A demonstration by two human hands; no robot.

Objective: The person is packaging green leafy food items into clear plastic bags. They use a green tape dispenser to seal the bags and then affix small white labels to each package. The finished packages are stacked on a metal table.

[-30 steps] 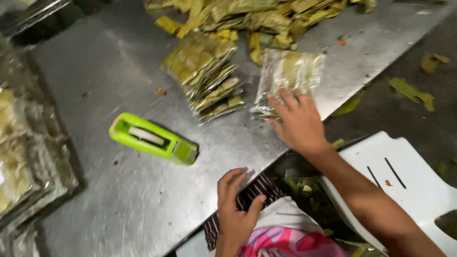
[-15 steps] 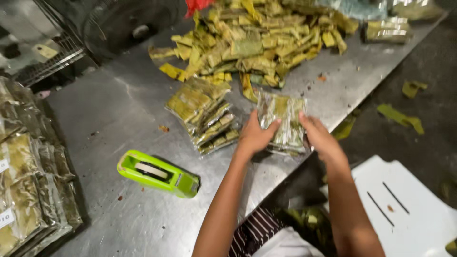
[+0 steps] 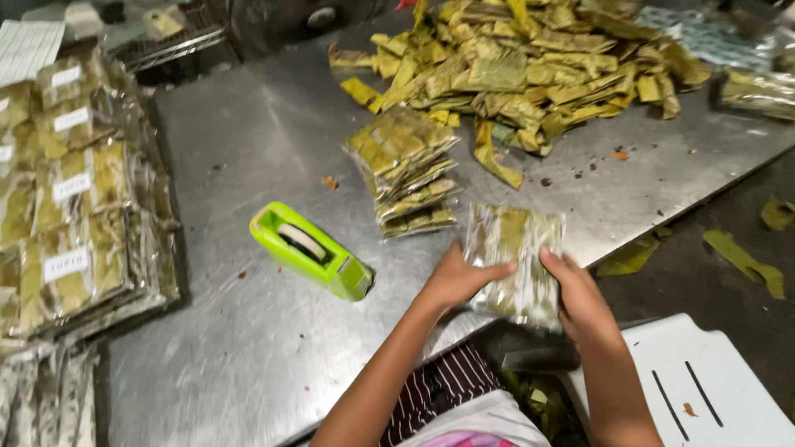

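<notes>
The left hand (image 3: 455, 277) and right hand (image 3: 580, 294) grasp a clear packet of leaf wraps (image 3: 513, 261) by its sides, just right of the green tape dispenser (image 3: 310, 251); squaring its edges flat on the steel table (image 3: 248, 149) would likely seal it neatly.

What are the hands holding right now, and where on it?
Both hands hold one clear plastic packet of yellow-green leaf pieces at the steel table's near edge: left hand on its left side, right hand on its right side.
</notes>
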